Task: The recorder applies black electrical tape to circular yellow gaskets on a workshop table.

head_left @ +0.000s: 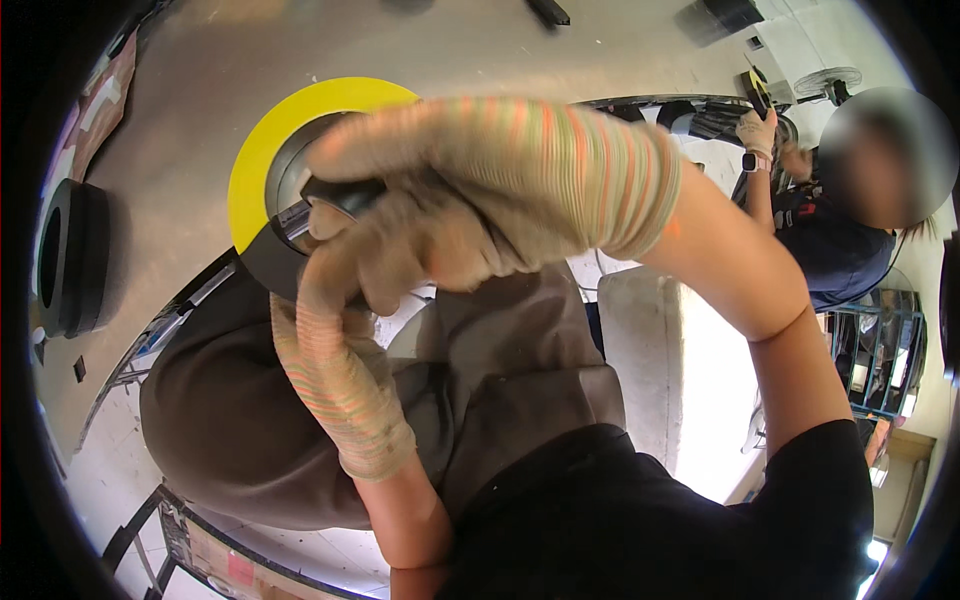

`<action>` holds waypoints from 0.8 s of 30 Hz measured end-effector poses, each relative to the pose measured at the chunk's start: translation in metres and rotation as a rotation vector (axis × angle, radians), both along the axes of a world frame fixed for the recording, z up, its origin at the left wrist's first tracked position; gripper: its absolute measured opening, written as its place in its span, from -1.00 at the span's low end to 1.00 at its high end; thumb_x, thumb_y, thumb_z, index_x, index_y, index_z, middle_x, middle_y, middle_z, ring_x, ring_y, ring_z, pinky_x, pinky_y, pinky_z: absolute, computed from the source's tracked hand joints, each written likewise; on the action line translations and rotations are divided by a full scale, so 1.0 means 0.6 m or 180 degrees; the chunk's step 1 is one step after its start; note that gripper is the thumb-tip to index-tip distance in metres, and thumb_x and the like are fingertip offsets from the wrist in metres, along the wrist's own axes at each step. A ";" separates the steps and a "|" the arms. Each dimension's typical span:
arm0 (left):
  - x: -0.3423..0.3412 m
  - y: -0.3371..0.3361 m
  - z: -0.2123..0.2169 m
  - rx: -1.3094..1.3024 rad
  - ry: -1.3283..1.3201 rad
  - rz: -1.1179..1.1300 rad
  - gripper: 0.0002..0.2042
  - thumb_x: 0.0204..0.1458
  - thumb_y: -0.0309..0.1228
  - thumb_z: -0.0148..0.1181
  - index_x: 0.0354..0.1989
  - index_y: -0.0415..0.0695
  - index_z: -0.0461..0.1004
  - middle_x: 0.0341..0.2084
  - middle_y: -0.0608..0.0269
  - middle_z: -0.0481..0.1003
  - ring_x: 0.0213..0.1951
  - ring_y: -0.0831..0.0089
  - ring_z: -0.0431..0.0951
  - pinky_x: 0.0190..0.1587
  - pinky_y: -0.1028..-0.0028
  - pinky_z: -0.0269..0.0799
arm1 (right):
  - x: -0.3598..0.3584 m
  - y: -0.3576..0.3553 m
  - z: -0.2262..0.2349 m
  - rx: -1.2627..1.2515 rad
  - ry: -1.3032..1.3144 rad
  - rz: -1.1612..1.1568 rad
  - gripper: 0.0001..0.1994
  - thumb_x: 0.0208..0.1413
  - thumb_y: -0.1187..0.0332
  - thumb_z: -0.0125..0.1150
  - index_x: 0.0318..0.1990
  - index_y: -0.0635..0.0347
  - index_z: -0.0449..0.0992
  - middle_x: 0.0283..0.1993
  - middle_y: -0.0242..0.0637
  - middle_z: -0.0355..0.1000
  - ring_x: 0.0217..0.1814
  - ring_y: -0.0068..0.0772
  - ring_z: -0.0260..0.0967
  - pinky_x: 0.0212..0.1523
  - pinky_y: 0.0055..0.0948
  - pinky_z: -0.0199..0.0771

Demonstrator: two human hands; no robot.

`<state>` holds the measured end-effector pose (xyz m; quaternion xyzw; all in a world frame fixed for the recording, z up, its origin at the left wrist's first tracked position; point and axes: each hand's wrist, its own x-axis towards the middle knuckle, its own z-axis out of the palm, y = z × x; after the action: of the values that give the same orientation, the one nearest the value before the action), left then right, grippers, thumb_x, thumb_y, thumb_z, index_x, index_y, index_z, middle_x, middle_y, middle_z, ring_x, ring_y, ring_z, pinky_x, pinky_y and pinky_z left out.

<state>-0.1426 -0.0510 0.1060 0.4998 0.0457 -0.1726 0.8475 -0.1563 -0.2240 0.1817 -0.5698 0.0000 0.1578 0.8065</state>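
Observation:
A ring with a bright yellow face (262, 140) and a dark inner and lower part stands over the table's near edge. My left hand (350, 370), in a striped knit glove, curls its fingers at the ring's lower right edge. My right hand (470, 180), in a matching glove, reaches over from the right, fingers bent and closed near the ring's opening. At its fingertips is a dark, shiny piece (345, 195); its kind cannot be made out. Both hands are close together and smeared by motion, and they hide the ring's right side.
Thick black rings (75, 258) stand at the table's left. A dark ring (733, 14) and a black piece (548, 12) lie far back. At right, a co-worker's gloved hand (757, 130) holds another yellow-and-black ring (758, 92). A pale block-like seat (640, 340) is beside my legs.

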 end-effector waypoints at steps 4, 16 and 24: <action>0.002 0.021 0.001 0.0557 0.0266 0.0316 -0.66 0.16 -0.15 0.23 -0.05 -0.15 0.48 -0.36 0.39 0.48 -0.48 0.68 0.39 -0.47 0.68 0.28 | -0.065 0.005 0.062 -0.0218 0.0929 0.0202 -0.46 0.41 0.08 -0.07 0.13 0.54 0.37 -0.51 -0.10 0.53 -0.71 -0.64 0.33 -0.72 -0.68 0.25; 0.004 0.024 -0.010 0.0216 0.0415 -0.0250 -0.70 0.19 -0.17 0.18 -0.21 -0.20 0.52 -0.32 0.32 0.46 -0.61 0.68 0.34 -0.64 0.69 0.13 | 0.008 -0.012 -0.206 -0.0746 -0.0733 -0.0144 -0.60 0.12 0.30 0.38 0.10 0.22 0.54 -0.07 -0.38 0.56 -0.12 -0.58 0.47 -0.13 -0.56 0.50; 0.003 0.017 -0.016 0.0285 0.0311 -0.0009 -0.69 0.20 -0.15 0.19 -0.25 -0.21 0.52 -0.35 0.24 0.48 -0.51 0.54 0.46 -0.48 0.60 0.32 | -0.029 -0.007 -0.228 0.0958 -0.0383 -0.0671 -0.55 0.22 0.29 0.22 0.18 0.36 0.39 -0.23 -0.28 0.49 -0.25 -0.71 0.41 -0.30 -0.68 0.39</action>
<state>-0.1407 -0.0408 0.0966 0.5283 0.0940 -0.1958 0.8208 -0.1738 -0.2279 0.0449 -0.4480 -0.0120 0.0363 0.8932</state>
